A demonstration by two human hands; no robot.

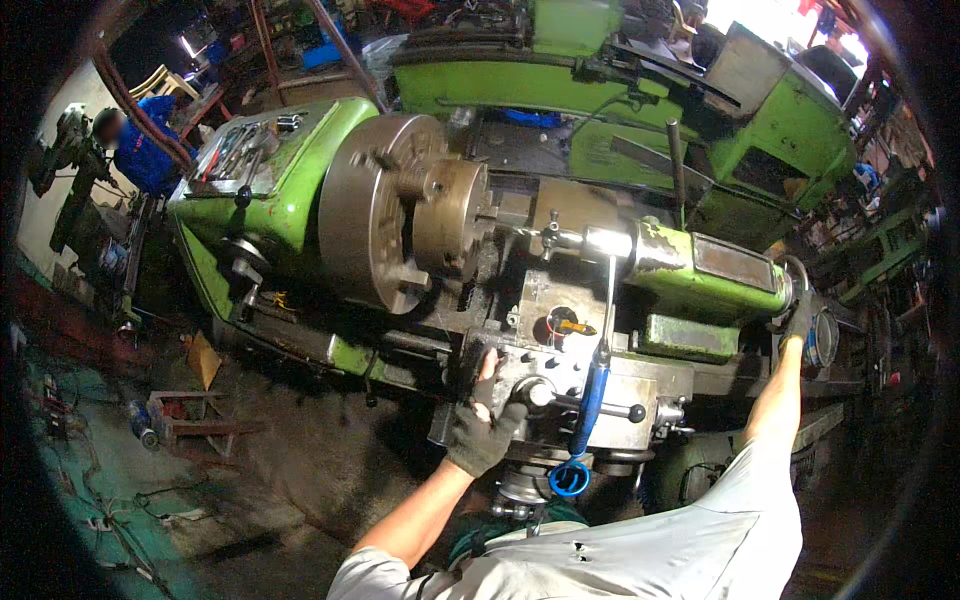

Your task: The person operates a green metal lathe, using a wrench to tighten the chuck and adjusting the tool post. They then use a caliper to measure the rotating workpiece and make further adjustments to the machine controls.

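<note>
In the head view, the gloved left hand (483,425) lay with fingers curled over the grey steel carriage block (560,375) of the green metal lathe (300,190). Beside it a blue-handled wrench (590,400) stood nearly upright, ring end down. The gloved right hand (803,318) gripped the tailstock handwheel (822,338), at the lathe's far end from the round steel chuck (385,210).

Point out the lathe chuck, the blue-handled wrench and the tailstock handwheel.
lathe chuck (385,215), head view, on its round metal face.
blue-handled wrench (590,400), head view, on the blue grip.
tailstock handwheel (822,338), head view, on the rim beside the gloved right hand (800,318).
</note>
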